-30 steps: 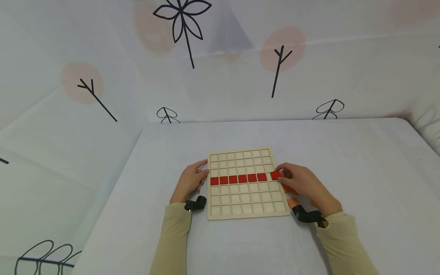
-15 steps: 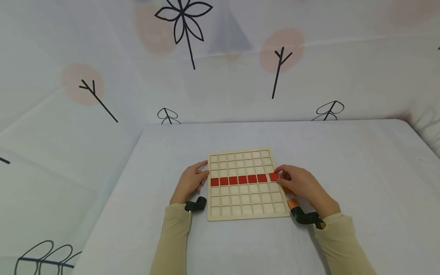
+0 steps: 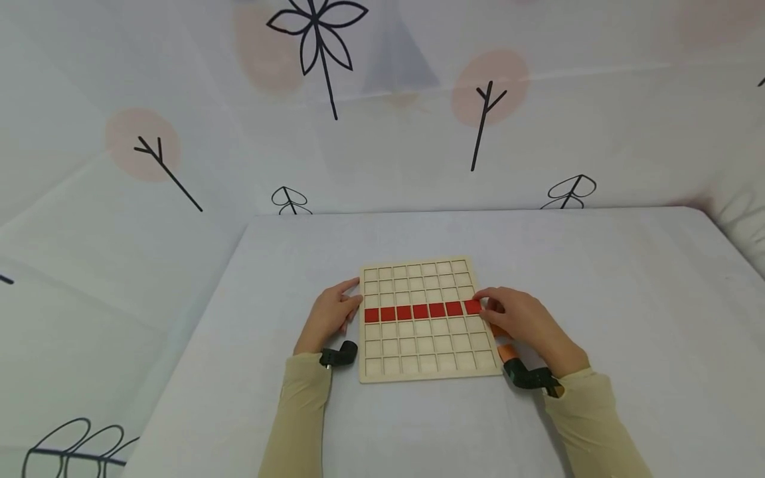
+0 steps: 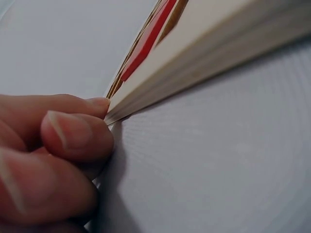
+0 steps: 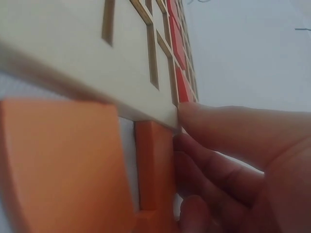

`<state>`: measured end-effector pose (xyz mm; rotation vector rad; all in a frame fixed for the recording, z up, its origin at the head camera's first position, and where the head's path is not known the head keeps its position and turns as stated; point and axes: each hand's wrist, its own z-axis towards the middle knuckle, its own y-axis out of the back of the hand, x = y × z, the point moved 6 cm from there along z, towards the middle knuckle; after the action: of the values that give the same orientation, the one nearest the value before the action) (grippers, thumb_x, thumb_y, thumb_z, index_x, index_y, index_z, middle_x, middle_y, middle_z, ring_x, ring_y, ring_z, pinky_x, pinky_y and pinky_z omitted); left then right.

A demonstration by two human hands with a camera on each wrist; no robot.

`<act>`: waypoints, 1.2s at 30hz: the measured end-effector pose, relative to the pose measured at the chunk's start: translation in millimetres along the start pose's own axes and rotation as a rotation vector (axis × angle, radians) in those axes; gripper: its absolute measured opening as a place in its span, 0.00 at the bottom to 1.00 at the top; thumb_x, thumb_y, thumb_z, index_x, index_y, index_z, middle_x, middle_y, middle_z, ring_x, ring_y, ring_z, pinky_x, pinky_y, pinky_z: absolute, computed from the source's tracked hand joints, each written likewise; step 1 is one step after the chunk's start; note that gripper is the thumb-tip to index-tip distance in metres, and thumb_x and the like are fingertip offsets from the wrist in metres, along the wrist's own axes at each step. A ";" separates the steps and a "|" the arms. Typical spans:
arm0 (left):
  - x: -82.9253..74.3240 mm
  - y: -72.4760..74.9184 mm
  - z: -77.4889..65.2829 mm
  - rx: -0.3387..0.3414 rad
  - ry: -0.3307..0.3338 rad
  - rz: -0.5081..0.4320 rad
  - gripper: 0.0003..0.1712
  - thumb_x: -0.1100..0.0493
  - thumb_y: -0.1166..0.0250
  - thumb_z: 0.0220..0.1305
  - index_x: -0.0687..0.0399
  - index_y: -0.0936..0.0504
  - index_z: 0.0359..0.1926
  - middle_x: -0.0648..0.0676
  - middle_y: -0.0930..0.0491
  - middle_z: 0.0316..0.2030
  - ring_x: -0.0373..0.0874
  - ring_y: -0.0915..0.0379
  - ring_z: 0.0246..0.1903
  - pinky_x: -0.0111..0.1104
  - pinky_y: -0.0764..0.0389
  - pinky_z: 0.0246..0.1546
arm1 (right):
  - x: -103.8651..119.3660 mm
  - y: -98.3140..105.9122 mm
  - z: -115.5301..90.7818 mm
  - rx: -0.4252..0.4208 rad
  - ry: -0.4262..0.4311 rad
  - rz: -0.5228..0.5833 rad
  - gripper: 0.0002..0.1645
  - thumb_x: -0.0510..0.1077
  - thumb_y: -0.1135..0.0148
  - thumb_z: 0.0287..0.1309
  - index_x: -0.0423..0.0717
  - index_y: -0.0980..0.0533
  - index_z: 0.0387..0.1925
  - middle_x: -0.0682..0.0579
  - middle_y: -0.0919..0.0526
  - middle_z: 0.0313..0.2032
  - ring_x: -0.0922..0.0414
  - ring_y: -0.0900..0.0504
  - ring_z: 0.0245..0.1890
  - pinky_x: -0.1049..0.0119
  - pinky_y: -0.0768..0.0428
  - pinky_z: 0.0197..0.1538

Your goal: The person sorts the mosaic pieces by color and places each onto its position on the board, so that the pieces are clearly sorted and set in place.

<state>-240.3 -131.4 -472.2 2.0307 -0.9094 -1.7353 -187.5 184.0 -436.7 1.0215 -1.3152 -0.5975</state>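
Fingertips of the bare right hand (image 3: 521,320) are curled in, index finger and thumb pinching the outer edge of a flat, square red tile (image 3: 471,307), index finger at its one o'clock corner, thumb near its four. Clock read in the head view, twelve away from the person. Tile lies at nine o'clock from these fingertips, at the last cell of its row; cannot tell whether it is fully seated. Square, so no long axis of its own; the row of six matching red tiles (image 3: 420,311) beside it runs nine to three, rising slightly toward three. Right hand clearly the nearer. Around them, a square, cream, wood-like grid board (image 3: 425,373), the red row across its middle, three bare rows on either side. Left hand (image 3: 329,317) at the board's nine o'clock edge, index finger and thumb apart, tips touching the rim, no tile held. Beneath the right palm, off the board's three to four o'clock side, flat orange pieces (image 5: 63,165), partly hidden. Farther out: dark wrist cameras (image 3: 339,356), pale yellow-green sleeves (image 3: 299,411), white cloth-covered table (image 3: 430,431), white backdrop (image 3: 394,153) with line-drawn plants at twelve.
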 end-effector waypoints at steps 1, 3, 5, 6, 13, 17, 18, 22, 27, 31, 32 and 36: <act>0.3 -0.2 0.2 0.000 0.002 0.001 0.27 0.48 0.44 0.61 0.38 0.36 0.62 0.52 0.30 0.12 0.44 0.36 0.06 0.34 0.32 0.13 | -0.5 -0.3 0.0 0.005 -0.005 0.001 0.17 0.42 0.41 0.54 0.46 0.25 0.48 0.57 0.27 0.25 0.60 0.32 0.24 0.66 0.33 0.28; 0.5 -0.5 0.4 -0.002 0.003 0.004 0.27 0.48 0.44 0.61 0.38 0.36 0.62 0.52 0.30 0.12 0.44 0.36 0.06 0.34 0.32 0.13 | -0.8 -0.5 0.3 0.013 -0.011 0.001 0.18 0.42 0.41 0.54 0.46 0.25 0.48 0.57 0.27 0.25 0.60 0.32 0.25 0.66 0.33 0.28; 0.6 -0.7 0.4 -0.004 0.005 0.007 0.27 0.48 0.44 0.61 0.38 0.36 0.62 0.51 0.30 0.12 0.44 0.36 0.06 0.34 0.33 0.13 | -1.0 -0.7 0.4 0.016 -0.016 0.001 0.18 0.42 0.41 0.54 0.47 0.25 0.48 0.57 0.27 0.25 0.59 0.32 0.25 0.66 0.33 0.29; 0.7 -0.6 0.3 -0.006 0.006 0.007 0.27 0.48 0.44 0.61 0.38 0.36 0.62 0.51 0.30 0.12 0.44 0.36 0.06 0.34 0.33 0.13 | -0.8 -0.8 0.4 0.018 -0.015 0.001 0.18 0.43 0.41 0.54 0.47 0.25 0.48 0.57 0.27 0.25 0.59 0.32 0.25 0.66 0.33 0.29; -1.4 -0.7 -0.6 -0.005 0.006 0.001 0.27 0.48 0.44 0.62 0.38 0.36 0.62 0.52 0.30 0.12 0.44 0.36 0.06 0.34 0.32 0.13 | 0.1 1.9 -1.6 0.003 0.013 -0.013 0.18 0.43 0.41 0.54 0.47 0.24 0.49 0.57 0.27 0.26 0.59 0.32 0.26 0.65 0.32 0.30; -2.4 -1.1 -0.9 -0.005 0.004 0.004 0.27 0.48 0.45 0.62 0.38 0.36 0.62 0.52 0.30 0.12 0.44 0.36 0.06 0.33 0.33 0.12 | 0.0 2.8 -2.6 -0.004 0.019 -0.024 0.19 0.42 0.40 0.53 0.47 0.24 0.49 0.56 0.27 0.27 0.59 0.31 0.27 0.64 0.32 0.31; -2.6 -1.1 -0.8 -0.008 0.006 0.003 0.27 0.48 0.45 0.62 0.38 0.36 0.62 0.52 0.30 0.12 0.44 0.36 0.06 0.33 0.34 0.12 | 0.0 2.8 -2.5 -0.003 0.018 -0.025 0.19 0.42 0.40 0.53 0.47 0.24 0.49 0.56 0.27 0.27 0.58 0.31 0.27 0.64 0.32 0.32; -2.2 -1.0 -1.4 -0.008 0.013 -0.002 0.27 0.48 0.44 0.62 0.38 0.36 0.62 0.51 0.30 0.12 0.44 0.36 0.06 0.32 0.35 0.11 | -0.8 1.3 -1.7 0.010 0.013 -0.030 0.19 0.42 0.41 0.54 0.47 0.25 0.50 0.56 0.27 0.28 0.58 0.31 0.28 0.64 0.32 0.32; -0.9 0.3 -2.2 -0.005 0.012 -0.010 0.27 0.48 0.44 0.62 0.39 0.36 0.62 0.52 0.30 0.12 0.44 0.37 0.06 0.32 0.36 0.10 | 0.2 2.3 -1.4 0.003 0.017 -0.025 0.18 0.42 0.41 0.54 0.47 0.24 0.49 0.55 0.25 0.30 0.58 0.30 0.29 0.62 0.30 0.34; -0.6 0.4 -1.3 -0.009 0.009 -0.006 0.27 0.48 0.44 0.62 0.38 0.36 0.62 0.52 0.30 0.12 0.44 0.37 0.06 0.32 0.36 0.10 | -0.1 5.4 -1.9 -0.010 0.010 -0.012 0.17 0.40 0.43 0.55 0.47 0.24 0.48 0.54 0.24 0.32 0.57 0.29 0.31 0.59 0.29 0.37; -0.4 0.3 -1.0 -0.011 0.010 -0.004 0.27 0.48 0.44 0.61 0.38 0.36 0.62 0.52 0.30 0.12 0.44 0.37 0.06 0.32 0.36 0.11 | -0.6 6.0 -2.1 -0.009 0.005 -0.007 0.17 0.40 0.43 0.55 0.47 0.24 0.48 0.54 0.24 0.32 0.56 0.29 0.31 0.59 0.29 0.37; -0.7 -0.5 0.0 -0.012 0.011 0.004 0.27 0.48 0.44 0.61 0.39 0.35 0.62 0.51 0.30 0.12 0.44 0.36 0.05 0.33 0.34 0.12 | -2.9 7.9 -3.0 0.001 -0.028 0.028 0.17 0.42 0.44 0.57 0.47 0.25 0.49 0.53 0.23 0.34 0.55 0.28 0.33 0.58 0.29 0.38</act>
<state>-240.2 -130.5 -472.0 2.0274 -0.8966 -1.7219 -186.7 190.9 -431.1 0.9968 -1.3520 -0.5920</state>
